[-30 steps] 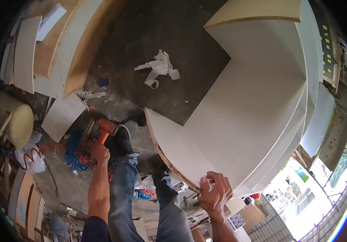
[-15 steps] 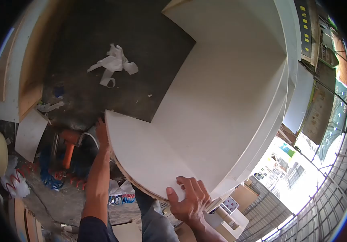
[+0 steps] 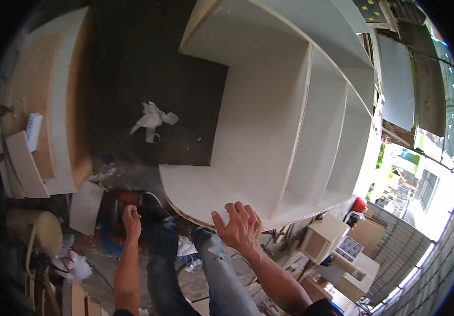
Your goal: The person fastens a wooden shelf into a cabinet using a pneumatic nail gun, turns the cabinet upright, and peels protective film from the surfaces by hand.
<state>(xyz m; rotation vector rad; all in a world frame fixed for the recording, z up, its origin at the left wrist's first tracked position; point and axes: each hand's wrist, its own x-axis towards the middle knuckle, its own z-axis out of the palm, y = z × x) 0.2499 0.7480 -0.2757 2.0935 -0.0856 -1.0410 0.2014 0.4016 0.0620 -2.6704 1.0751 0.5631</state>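
The white cabinet fills the space ahead of you and to your right. An orange gun, blurred, is left of its curved edge. Your right hand rests on that edge, fingers loosely spread. Your left hand curls beside the gun; whether its fingers grip it, I can't tell.

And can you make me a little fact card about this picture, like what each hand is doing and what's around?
Left hand: fingers curled, by the orange tool; too blurry to tell if it grips it
Right hand: spread on the curved edge of the white cabinet
Cabinet inside: white, with dividers
White scraps: crumpled on a dark surface
Near the left edge: a pale cylinder
Clothes: blue jeans
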